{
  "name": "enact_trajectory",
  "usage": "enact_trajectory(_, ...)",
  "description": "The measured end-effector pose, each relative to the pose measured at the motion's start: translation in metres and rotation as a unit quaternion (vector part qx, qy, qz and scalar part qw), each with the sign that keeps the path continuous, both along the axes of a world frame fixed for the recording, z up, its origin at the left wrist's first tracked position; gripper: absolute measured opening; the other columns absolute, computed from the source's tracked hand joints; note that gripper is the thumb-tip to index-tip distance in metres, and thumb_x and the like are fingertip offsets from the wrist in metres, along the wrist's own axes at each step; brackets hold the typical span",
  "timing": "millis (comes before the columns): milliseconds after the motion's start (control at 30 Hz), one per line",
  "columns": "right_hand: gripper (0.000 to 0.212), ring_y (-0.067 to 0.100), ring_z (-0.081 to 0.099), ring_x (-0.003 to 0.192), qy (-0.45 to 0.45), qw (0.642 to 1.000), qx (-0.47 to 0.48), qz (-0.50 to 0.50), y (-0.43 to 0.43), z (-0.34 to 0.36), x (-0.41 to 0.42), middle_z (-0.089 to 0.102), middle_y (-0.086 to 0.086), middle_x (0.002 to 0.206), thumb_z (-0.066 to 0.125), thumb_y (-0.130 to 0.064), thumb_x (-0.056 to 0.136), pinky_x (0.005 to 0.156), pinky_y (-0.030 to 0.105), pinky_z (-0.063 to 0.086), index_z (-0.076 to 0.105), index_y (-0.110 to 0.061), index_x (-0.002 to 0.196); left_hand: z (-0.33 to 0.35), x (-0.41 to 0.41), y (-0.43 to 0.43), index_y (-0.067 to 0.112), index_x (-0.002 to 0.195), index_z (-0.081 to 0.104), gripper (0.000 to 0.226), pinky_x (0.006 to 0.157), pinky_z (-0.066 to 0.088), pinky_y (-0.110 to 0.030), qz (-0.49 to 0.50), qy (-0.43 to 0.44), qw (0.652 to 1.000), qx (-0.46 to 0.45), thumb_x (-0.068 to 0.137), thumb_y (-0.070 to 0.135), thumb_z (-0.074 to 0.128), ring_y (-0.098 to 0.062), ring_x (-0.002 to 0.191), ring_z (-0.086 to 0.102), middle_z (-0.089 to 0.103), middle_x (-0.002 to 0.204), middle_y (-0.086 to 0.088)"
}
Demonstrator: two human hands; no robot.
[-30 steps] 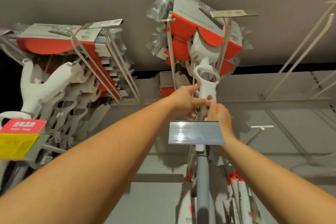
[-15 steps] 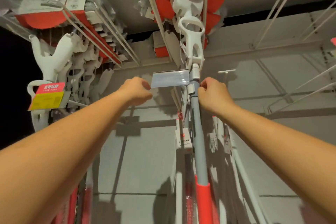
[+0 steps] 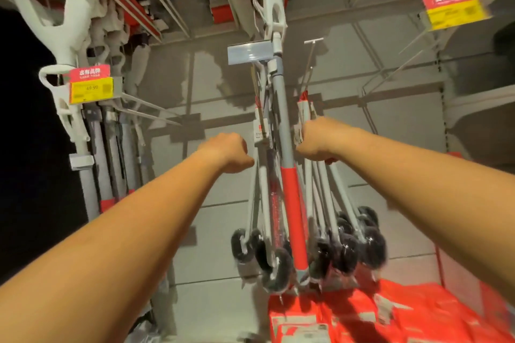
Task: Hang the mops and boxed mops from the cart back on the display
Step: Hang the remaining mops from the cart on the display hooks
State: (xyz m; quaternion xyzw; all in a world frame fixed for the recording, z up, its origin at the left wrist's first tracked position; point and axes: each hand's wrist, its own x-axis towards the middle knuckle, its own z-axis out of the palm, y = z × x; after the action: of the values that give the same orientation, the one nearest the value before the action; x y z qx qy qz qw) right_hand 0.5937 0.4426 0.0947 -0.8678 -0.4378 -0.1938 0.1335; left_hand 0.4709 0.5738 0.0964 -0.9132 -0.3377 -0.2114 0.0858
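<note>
Left hand [image 3: 225,152] is curled; whether it grips anything is hidden. Just right of it the grey-and-red mop [image 3: 293,211] hangs from the display's [image 3: 195,78] top edge, centre. Right hand [image 3: 317,142] grips the white poles [image 3: 320,186] beside it; a tug there could knock the mop loose.

I see the mop [image 3: 290,203], grey pole, red sleeve, hanging handle-up by its white loop at the display [image 3: 390,133] top edge.
</note>
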Motion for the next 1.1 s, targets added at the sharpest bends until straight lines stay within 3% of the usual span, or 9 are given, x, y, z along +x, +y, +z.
enact_trajectory(133,0.027,0.021,0.048,0.059,0.029,0.999,-0.016,-0.032,-0.034,-0.026,-0.036,0.043,0.004,0.068,0.047,-0.018,0.09,0.064,0.03,0.042,0.041,-0.012,0.065,-0.026,-0.026,-0.025,0.016,0.113,0.066,0.032,0.081,0.047,-0.033,-0.033,0.014,0.999,-0.011,0.089,0.036,0.056,-0.027,0.101,0.058,0.064,0.113,-0.006)
enact_trajectory(267,0.022,0.017,0.045,0.059,0.039,0.995,-0.039,-0.08,-0.075,-0.071,-0.076,0.047,0.002,0.069,0.047,-0.017,0.089,0.06,0.027,0.037,0.045,-0.014,0.068,-0.062,-0.052,-0.06,0.021,0.102,0.065,0.023,0.075,0.044,-0.032,-0.075,0.047,0.996,-0.031,0.09,0.038,0.055,-0.024,0.091,0.054,0.061,0.101,-0.002)
enact_trajectory(400,0.016,0.025,0.056,0.073,0.052,0.985,-0.093,-0.134,-0.125,-0.103,-0.103,0.053,0.004,0.072,0.051,-0.023,0.09,0.068,0.03,0.041,0.054,-0.011,0.079,-0.104,-0.065,-0.098,0.017,0.085,0.061,0.017,0.061,0.041,-0.03,-0.119,0.09,0.987,-0.056,0.087,0.033,0.056,-0.022,0.079,0.056,0.059,0.086,0.0)
enact_trajectory(500,0.027,0.031,0.058,0.092,0.035,0.981,-0.065,-0.177,-0.167,-0.11,-0.116,0.059,0.011,0.101,0.051,-0.028,0.092,0.073,0.033,0.041,0.059,-0.009,0.108,-0.121,-0.068,-0.133,0.015,0.093,0.06,0.02,0.067,0.043,-0.033,-0.144,0.1,0.983,-0.049,0.087,0.034,0.057,-0.025,0.081,0.056,0.057,0.091,-0.003)
enact_trajectory(567,0.032,0.033,0.058,0.1,0.037,0.977,-0.062,-0.201,-0.194,-0.12,-0.124,0.059,0.014,0.113,0.051,-0.028,0.091,0.075,0.033,0.039,0.058,-0.009,0.116,-0.13,-0.072,-0.161,0.017,0.095,0.058,0.019,0.071,0.044,-0.032,-0.165,0.114,0.978,-0.053,0.087,0.035,0.059,-0.026,0.083,0.054,0.055,0.09,-0.004)
enact_trajectory(733,0.033,0.031,0.056,0.092,0.069,0.96,-0.086,-0.257,-0.27,-0.148,-0.142,0.059,0.013,0.106,0.052,-0.03,0.089,0.074,0.034,0.04,0.059,-0.012,0.116,-0.153,-0.062,-0.231,0.016,0.109,0.065,0.031,0.083,0.05,-0.035,-0.229,0.128,0.963,-0.054,0.088,0.036,0.057,-0.031,0.1,0.06,0.063,0.11,-0.009)
enact_trajectory(867,0.023,0.029,0.054,0.088,0.089,0.943,-0.083,-0.309,-0.335,-0.159,-0.157,0.06,0.01,0.107,0.052,-0.035,0.091,0.075,0.033,0.04,0.057,-0.016,0.101,-0.17,-0.058,-0.299,0.019,0.118,0.063,0.034,0.077,0.043,-0.036,-0.286,0.132,0.948,-0.053,0.09,0.036,0.055,-0.031,0.106,0.059,0.062,0.118,-0.009)
enact_trajectory(1100,0.035,0.032,0.058,0.099,0.101,0.917,-0.108,-0.37,-0.459,-0.181,-0.199,0.062,0.011,0.113,0.053,-0.037,0.091,0.074,0.033,0.039,0.06,-0.012,0.115,-0.199,-0.069,-0.419,0.02,0.092,0.06,0.019,0.075,0.045,-0.036,-0.368,0.148,0.915,-0.071,0.087,0.037,0.057,-0.03,0.09,0.055,0.06,0.103,-0.007)
